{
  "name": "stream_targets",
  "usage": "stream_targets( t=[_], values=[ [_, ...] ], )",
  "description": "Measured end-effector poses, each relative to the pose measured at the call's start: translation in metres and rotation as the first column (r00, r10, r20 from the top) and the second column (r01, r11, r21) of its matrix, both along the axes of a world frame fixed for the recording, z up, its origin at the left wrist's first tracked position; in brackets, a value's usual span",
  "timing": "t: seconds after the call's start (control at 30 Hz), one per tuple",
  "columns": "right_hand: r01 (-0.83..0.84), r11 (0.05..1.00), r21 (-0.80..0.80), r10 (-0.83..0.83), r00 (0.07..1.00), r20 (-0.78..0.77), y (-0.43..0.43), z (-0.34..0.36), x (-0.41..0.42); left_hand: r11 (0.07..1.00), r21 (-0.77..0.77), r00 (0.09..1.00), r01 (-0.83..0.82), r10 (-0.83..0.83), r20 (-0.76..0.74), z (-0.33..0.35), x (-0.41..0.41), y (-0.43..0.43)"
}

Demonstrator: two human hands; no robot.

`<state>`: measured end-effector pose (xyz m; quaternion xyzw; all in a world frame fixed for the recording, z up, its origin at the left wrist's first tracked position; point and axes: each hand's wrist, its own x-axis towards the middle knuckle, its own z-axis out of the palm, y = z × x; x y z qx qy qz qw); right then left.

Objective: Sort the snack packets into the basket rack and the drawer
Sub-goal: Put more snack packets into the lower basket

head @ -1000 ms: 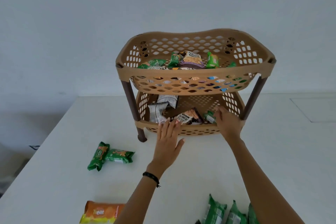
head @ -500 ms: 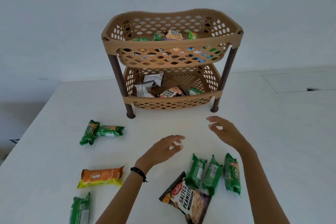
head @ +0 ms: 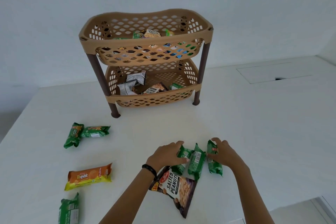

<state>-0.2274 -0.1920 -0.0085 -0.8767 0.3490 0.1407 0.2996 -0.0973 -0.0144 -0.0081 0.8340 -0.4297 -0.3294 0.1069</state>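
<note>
A tan two-tier basket rack stands at the back of the white table, with several snack packets in both tiers. Three green packets lie in a row in front of me. My left hand closes around the left green packet. My right hand grips the right green packet. The middle green packet lies between them, untouched. A dark salted peanuts packet lies just below, partly under my left wrist.
Two green packets lie at the left of the table, an orange Treat packet nearer me, and another green packet at the bottom left edge. A recessed panel sits at the back right. No drawer is in view.
Both hands pulled back from the rack's lower basket, came down toward me and closed on the outer green packets. The view tilted down, bringing the near packets into sight.
</note>
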Motion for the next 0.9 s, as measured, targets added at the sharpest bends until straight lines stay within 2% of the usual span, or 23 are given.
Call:
stream_targets(
  t=[0.17,0.4,0.57,0.73,0.9],
  values=[
    [0.037,0.999,-0.023,-0.037,0.999,0.001,0.006,-0.005,-0.004,1.000,-0.009,0.998,0.008,-0.008,0.056,-0.003,-0.009,-0.006],
    [0.094,0.993,0.070,-0.097,0.994,0.044,0.000,-0.004,0.000,0.997,-0.064,0.998,-0.035,0.038,0.051,-0.007,-0.004,-0.004],
    [0.129,0.977,0.170,-0.160,0.970,0.185,-0.006,0.000,0.014,0.986,-0.124,0.994,-0.113,0.111,-0.021,-0.007,0.010,0.001],
    [0.178,0.974,0.140,-0.217,0.910,0.353,-0.009,0.010,0.034,0.962,-0.191,0.980,-0.195,0.181,-0.084,0.000,0.032,0.006],
    [0.183,0.964,0.194,-0.256,0.839,0.480,-0.013,0.021,0.061,0.890,-0.301,0.926,-0.343,0.268,-0.265,0.015,0.061,0.012]
  ],
)
